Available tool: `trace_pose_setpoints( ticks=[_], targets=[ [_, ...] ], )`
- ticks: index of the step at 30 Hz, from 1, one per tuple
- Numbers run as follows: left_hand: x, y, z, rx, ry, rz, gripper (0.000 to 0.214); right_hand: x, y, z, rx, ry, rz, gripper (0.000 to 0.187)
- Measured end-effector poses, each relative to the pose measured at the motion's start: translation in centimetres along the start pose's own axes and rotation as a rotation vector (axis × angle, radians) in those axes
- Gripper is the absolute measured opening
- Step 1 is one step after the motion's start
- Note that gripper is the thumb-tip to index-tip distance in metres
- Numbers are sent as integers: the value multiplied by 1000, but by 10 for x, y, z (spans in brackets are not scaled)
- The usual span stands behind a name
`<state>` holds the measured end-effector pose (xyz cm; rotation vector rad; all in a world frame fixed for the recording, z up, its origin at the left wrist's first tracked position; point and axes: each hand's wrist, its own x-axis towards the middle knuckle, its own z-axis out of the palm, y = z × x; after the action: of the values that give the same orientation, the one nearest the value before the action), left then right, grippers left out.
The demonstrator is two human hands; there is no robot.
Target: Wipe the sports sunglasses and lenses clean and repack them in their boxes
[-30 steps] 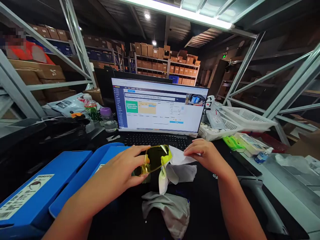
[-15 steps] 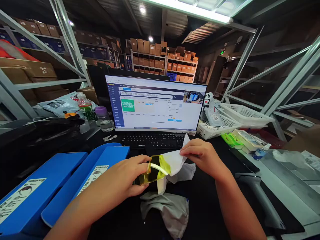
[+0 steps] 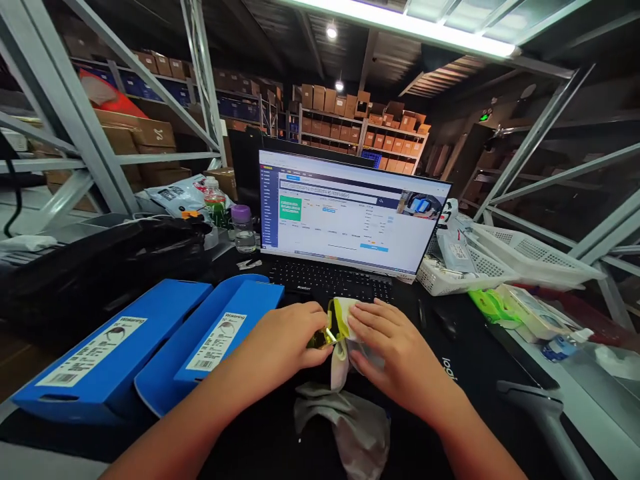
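Observation:
In front of the keyboard, my left hand (image 3: 295,333) grips a pair of yellow-lensed glasses (image 3: 342,321) by one side, thumb below and fingers above. My right hand (image 3: 397,347) is closed around a white sheet (image 3: 352,307) that lies over the other side of the glasses; the fingertips press on the sheet. A pale end of the sheet hangs beneath the lenses. Part of the glasses is hidden by the fingers and the sheet. Just below both hands lies a crumpled grey cloth pouch (image 3: 350,427) on the black mat.
Two blue boxes with labels, a left one (image 3: 115,360) and a right one (image 3: 235,333), lie left of my hands. Behind are a keyboard (image 3: 325,277) and monitor (image 3: 345,213). A barcode scanner (image 3: 545,413) and white baskets (image 3: 465,273) are at the right.
My right hand has moved in toward the left and now wraps the sheet against the glasses, where it earlier pinched the sheet's raised end. The camera view has swung to the left.

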<state>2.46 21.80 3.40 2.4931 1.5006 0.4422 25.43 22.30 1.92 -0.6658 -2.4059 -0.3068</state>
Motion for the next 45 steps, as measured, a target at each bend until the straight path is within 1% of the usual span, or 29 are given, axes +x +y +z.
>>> trace_pose_setpoints(
  ticks=[2,4,7,9,11,15,17,18,20,22,23,25,27,30,32,33,37,39,42,43,45],
  targets=[
    [2,2,3,-70,31,-37,12,2,-1,11,-75,103,-64,31],
    [3,6,8,-187,44,-76,18,2,-1,22,-134,247,-108,26],
    [3,11,17,-326,60,-125,26,2,-1,30,-179,422,-79,23],
    [3,14,21,-333,94,-148,29,2,-4,30,-196,482,-52,20],
    [2,15,21,-324,107,-153,28,3,-7,26,-174,485,-72,21],
    [0,15,18,-378,76,-152,19,3,-12,20,-95,401,-196,24],
    [-1,12,18,-423,77,-157,17,2,-12,18,-68,386,-238,25],
    [-1,10,18,-457,79,-157,18,1,-11,18,-52,392,-244,25],
    [-1,5,18,-585,72,-134,32,0,-8,16,-9,437,-227,26],
    [-1,-2,17,-815,60,-74,49,-1,-4,13,54,497,-146,26],
    [0,-5,15,-933,57,-54,52,-1,-2,12,95,513,-78,26],
    [4,-10,11,-1083,59,-61,48,-1,1,10,194,511,91,24],
    [8,-12,8,-1080,77,-103,40,0,3,11,335,494,277,18],
    [13,-11,8,-978,111,-94,28,3,6,18,619,503,537,10],
    [14,-9,10,-957,116,-89,19,4,9,24,793,512,670,15],
    [12,-8,10,-965,102,-94,17,5,11,26,863,516,714,19],
    [7,-5,10,-999,33,-119,17,7,13,33,1050,543,804,30],
    [7,-4,10,-1029,86,-146,21,9,12,36,1121,564,836,35],
    [9,-5,12,-1054,231,-197,28,11,12,38,1178,540,860,41],
    [10,-5,13,-1052,260,-206,29,11,12,37,1167,525,844,41],
    [11,-6,14,-1037,282,-208,30,8,15,30,1076,528,755,42]
  ],
)
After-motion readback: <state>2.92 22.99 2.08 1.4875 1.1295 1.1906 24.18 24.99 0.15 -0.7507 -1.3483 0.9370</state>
